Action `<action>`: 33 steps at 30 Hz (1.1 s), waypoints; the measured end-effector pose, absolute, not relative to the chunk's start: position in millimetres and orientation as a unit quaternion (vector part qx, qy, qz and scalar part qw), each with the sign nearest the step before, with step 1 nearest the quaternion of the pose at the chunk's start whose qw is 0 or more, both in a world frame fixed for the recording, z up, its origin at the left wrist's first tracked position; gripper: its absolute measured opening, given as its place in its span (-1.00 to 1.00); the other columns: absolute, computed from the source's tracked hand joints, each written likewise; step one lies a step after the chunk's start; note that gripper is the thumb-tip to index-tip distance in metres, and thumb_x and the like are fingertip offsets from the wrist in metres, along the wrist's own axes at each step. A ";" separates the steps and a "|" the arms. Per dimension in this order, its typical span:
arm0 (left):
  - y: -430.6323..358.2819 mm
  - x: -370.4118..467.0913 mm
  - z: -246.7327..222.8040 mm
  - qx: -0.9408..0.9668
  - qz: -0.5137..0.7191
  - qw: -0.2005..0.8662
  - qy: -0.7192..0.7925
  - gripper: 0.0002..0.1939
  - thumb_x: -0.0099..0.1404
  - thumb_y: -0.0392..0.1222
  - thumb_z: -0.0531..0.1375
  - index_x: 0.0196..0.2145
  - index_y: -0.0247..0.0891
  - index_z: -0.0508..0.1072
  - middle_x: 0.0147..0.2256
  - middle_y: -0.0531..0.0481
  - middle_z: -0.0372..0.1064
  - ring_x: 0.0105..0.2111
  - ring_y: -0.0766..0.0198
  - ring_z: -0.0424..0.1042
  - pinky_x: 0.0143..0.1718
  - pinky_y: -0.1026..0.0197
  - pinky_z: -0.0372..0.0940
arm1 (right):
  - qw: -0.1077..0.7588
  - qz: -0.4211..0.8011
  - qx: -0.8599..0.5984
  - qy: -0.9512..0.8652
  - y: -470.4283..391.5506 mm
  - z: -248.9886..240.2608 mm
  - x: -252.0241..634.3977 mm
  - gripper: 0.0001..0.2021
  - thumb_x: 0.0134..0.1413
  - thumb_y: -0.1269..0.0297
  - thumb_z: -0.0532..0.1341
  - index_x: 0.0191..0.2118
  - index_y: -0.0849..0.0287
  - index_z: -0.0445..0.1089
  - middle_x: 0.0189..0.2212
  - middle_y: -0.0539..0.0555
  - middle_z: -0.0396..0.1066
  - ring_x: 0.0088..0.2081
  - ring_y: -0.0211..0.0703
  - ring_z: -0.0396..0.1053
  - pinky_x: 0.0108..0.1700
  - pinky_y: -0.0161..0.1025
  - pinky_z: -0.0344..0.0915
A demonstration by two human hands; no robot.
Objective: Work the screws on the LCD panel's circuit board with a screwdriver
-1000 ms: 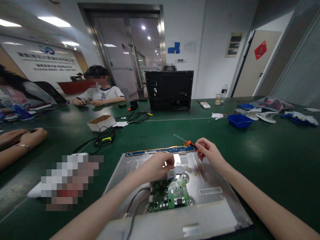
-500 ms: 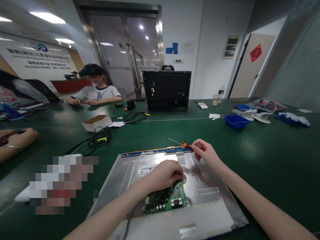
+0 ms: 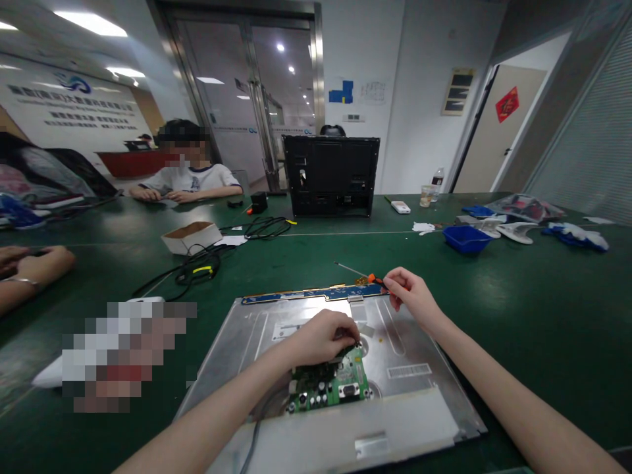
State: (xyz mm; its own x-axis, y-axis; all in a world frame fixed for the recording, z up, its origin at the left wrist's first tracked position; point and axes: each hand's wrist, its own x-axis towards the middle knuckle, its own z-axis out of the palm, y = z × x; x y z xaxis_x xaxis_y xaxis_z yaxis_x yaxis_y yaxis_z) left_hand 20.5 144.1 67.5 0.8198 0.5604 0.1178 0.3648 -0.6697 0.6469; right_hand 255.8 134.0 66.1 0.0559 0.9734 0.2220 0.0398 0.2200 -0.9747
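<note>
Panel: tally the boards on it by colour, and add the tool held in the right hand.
Green board: 1
Blue board: 1
Screwdriver in the right hand: 1
Total: 3

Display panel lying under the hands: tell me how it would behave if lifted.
The display panel would probably feel stiff, being backed in flat metal with pressed ridges. It may be slippery to grip, as that surface looks smooth and shiny. It is likely fragile where the blue circuit strip and green circuit board sit exposed.
</note>
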 end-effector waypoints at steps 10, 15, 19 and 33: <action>143.4 22.5 62.5 0.926 0.162 0.246 0.238 -0.81 0.28 -0.38 0.19 -0.32 -0.22 0.61 -0.37 -0.03 0.55 -0.36 0.21 0.48 -0.26 0.23 0.30 | 0.557 0.415 -0.466 -0.548 132.7 68.7 255.0 -0.54 -0.10 -0.20 0.39 -0.42 0.12 0.35 -0.65 -0.10 0.34 -0.69 -0.32 0.22 -0.66 -0.35 0.17; 141.8 22.0 62.5 0.939 0.158 0.211 0.221 -0.78 0.30 -0.39 0.17 -0.29 -0.18 0.61 -0.32 -0.03 0.55 -0.28 0.17 0.50 -0.18 0.18 0.31 | 0.564 0.417 -0.465 -0.540 132.6 69.3 253.7 -0.53 -0.13 -0.19 0.40 -0.42 0.13 0.36 -0.64 -0.09 0.36 -0.69 -0.33 0.22 -0.67 -0.35 0.16; 141.7 22.0 61.4 0.936 0.156 0.232 0.211 -0.76 0.27 -0.43 0.18 -0.27 -0.20 0.62 -0.29 -0.04 0.56 -0.26 0.17 0.51 -0.17 0.19 0.32 | 0.579 0.421 -0.465 -0.521 132.4 68.0 254.0 -0.57 -0.16 -0.08 0.46 -0.39 0.14 0.37 -0.66 -0.11 0.34 -0.69 -0.33 0.22 -0.66 -0.36 0.16; 140.0 22.0 62.0 0.927 0.175 0.259 0.207 -0.81 0.23 -0.46 0.27 -0.31 -0.21 0.63 -0.34 0.00 0.52 -0.30 0.22 0.48 -0.23 0.26 0.28 | 0.681 0.416 -0.463 -0.384 135.7 71.9 254.2 -0.37 -0.49 0.07 0.57 -0.25 0.10 0.30 -0.46 -0.07 0.46 -0.56 -0.34 0.31 -0.64 -0.45 0.25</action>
